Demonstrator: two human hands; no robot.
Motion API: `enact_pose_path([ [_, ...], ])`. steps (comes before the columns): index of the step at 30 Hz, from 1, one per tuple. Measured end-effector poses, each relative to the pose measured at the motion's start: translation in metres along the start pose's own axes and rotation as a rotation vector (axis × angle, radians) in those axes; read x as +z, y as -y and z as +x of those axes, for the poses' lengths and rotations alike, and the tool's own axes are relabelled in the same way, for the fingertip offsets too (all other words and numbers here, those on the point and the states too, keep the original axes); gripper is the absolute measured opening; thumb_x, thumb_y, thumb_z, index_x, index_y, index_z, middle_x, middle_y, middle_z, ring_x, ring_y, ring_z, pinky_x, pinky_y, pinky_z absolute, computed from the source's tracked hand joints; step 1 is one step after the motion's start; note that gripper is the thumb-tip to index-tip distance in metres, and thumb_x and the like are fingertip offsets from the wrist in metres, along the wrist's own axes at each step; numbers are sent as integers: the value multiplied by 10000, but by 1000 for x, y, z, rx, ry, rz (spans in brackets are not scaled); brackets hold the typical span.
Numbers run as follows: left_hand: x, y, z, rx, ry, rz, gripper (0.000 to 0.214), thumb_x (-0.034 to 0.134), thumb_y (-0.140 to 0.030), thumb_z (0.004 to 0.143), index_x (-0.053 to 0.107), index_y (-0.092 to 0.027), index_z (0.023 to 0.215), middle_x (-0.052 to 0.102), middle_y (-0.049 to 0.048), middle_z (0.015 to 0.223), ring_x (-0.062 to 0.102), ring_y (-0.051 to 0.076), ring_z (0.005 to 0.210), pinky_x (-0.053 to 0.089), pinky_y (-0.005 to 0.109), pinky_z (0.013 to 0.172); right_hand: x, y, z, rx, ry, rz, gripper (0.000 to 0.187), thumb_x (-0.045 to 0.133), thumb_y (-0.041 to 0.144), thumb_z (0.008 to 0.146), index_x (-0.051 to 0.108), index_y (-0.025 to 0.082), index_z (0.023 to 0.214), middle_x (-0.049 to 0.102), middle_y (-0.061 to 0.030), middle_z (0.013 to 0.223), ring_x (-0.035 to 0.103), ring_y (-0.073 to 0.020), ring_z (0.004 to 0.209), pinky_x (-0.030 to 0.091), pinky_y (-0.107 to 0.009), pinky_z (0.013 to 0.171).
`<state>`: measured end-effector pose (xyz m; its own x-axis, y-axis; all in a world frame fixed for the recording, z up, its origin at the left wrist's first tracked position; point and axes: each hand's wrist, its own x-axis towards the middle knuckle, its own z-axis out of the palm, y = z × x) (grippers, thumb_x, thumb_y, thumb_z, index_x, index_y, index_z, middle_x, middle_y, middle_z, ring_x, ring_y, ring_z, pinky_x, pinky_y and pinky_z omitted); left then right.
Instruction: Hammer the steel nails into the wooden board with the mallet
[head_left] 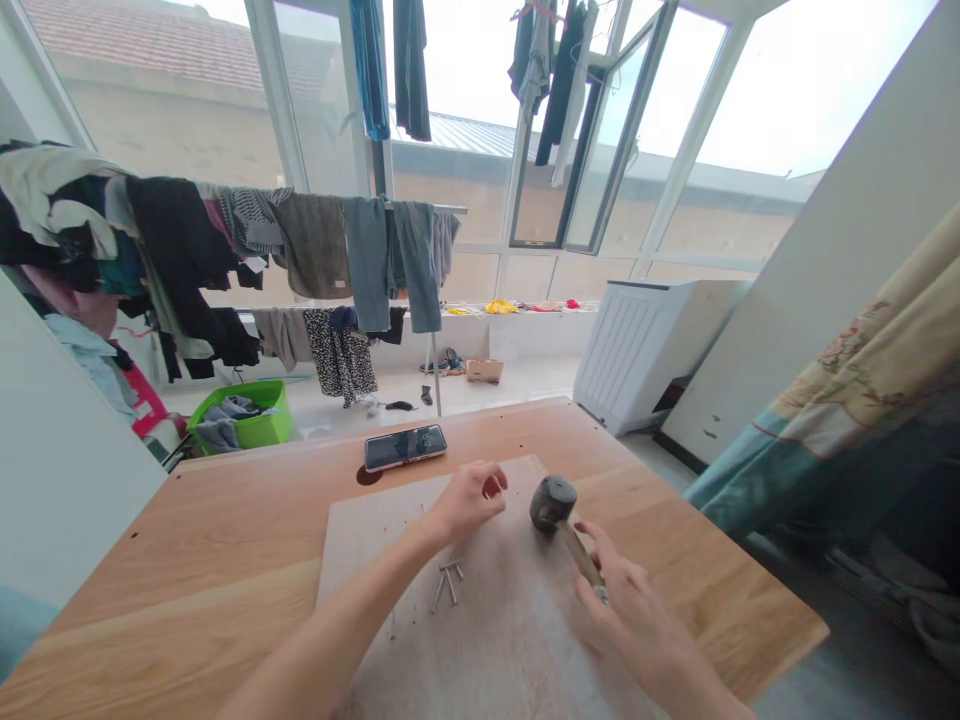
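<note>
My right hand [626, 600] is wrapped round the wooden handle of a mallet [553, 503] with a dark, round head, which points away from me above the board's right side. Left of the mallet head, my left hand [471, 500] is curled over the board with fingertips drawn together; whatever they hold, if anything, is hidden. The pale board [480, 640] lies flat on the wooden table. Several loose nails [447, 588] lie on it beside my left forearm. A few more nails show near its left part, and small dark holes or marks dot its surface.
A phone [406, 447] lies on the wooden table [247, 520] beyond the board, by a dark round hole [369, 476]. Past the table stand a clothes rack [450, 209] with laundry, a green basket [281, 415] and a white appliance [637, 345]. A curtain [847, 400] hangs at the right.
</note>
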<state>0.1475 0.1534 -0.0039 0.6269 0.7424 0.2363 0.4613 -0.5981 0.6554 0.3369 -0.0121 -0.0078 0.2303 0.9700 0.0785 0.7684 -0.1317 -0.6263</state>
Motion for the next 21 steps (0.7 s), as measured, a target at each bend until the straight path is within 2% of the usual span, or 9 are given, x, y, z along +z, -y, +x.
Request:
enact_pose_path([
  [2,14,-1,11,-9,-56,-94,196,562,-86,771,688,-145,909,704,20,785,659,141,726,508,221,673,5,0,1,-9,43,89,482,457,329,866,583,213,1317,732,-111,1094,677,-299,1091,506,-378,918],
  [3,20,-1,16,-8,-77,-134,184,567,-96,781,696,-147,901,713,19,781,664,142,731,510,223,680,7,0,2,-10,70,142,462,456,339,868,613,211,1283,745,-95,987,700,-298,1006,524,-372,865],
  [5,28,0,22,-4,-108,-198,174,581,-105,784,713,-152,887,725,19,774,667,145,729,512,229,687,9,-2,3,41,122,248,457,462,372,864,634,203,1253,694,-36,714,700,-276,727,539,-355,681],
  [7,33,2,24,-4,-132,-245,184,587,-108,787,727,-153,897,734,22,769,668,146,722,514,237,697,10,-4,4,129,145,354,504,482,419,848,614,188,1276,580,19,564,602,-233,506,484,-328,505],
  [9,36,5,23,-7,-153,-279,196,579,-113,803,732,-150,920,744,30,785,671,147,725,517,240,704,10,-6,3,186,134,456,547,524,455,821,595,183,1291,521,42,542,532,-198,434,432,-302,428],
  [12,37,7,21,-2,-162,-308,194,578,-119,817,735,-149,926,749,35,801,673,147,734,518,238,704,12,-7,1,217,105,560,585,593,470,787,573,188,1299,486,59,538,485,-165,409,403,-278,396],
  [15,38,6,19,27,-147,-310,187,596,-110,805,746,-157,906,738,20,775,654,142,720,508,239,713,11,-8,1,242,158,671,574,615,467,778,563,187,1276,486,68,530,464,-144,389,387,-259,374],
  [18,38,6,19,57,-130,-303,185,603,-102,796,751,-162,889,729,10,764,632,136,703,495,233,703,7,-5,7,223,227,779,558,608,452,795,546,180,1278,508,70,525,465,-132,382,390,-242,368],
  [21,39,7,19,63,-122,-300,165,614,-116,800,752,-163,878,733,13,770,637,138,700,496,231,696,4,6,24,188,165,805,587,626,445,796,507,182,1307,499,90,520,426,-111,344,364,-223,333],
])
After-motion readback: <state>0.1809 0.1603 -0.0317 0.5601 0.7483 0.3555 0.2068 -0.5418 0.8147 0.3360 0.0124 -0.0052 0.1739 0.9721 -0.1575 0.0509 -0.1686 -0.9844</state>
